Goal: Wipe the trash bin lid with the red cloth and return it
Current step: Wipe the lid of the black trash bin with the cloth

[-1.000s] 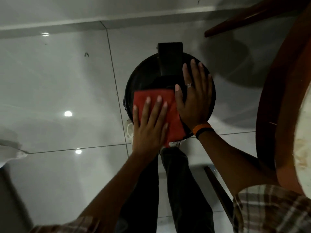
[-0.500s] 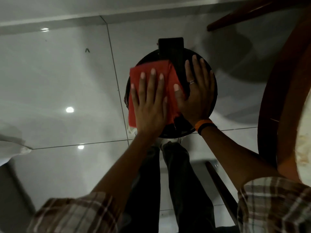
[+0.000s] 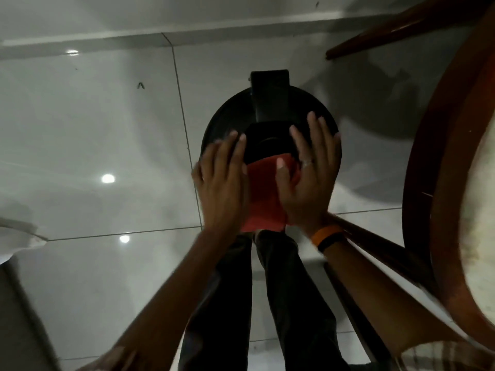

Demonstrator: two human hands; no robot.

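Note:
The black round trash bin lid (image 3: pixel 223 121) sits on the floor below me, with a flat hinge bar (image 3: pixel 270 95) at its far side. The red cloth (image 3: pixel 263 195) lies on the near half of the lid, between my hands. My right hand (image 3: pixel 312 180) presses on the cloth's right part with its thumb and palm, its fingers spread over the lid. My left hand (image 3: pixel 222 180) lies flat on the lid's left edge and touches the cloth's left border. The bin body is hidden under the lid.
A brown wooden round table edge (image 3: pixel 428 199) and its legs (image 3: pixel 375 36) stand close on the right. Glossy white floor tiles (image 3: pixel 93 129) spread to the left. My dark trouser legs (image 3: pixel 281 303) stand just before the bin. A white object (image 3: pixel 13 236) sits at the left edge.
The cloth slid from the lid's far left, under my left hand, back to the near middle. My right thumb and palm now cover it, and my left hand has shifted to the lid's left edge.

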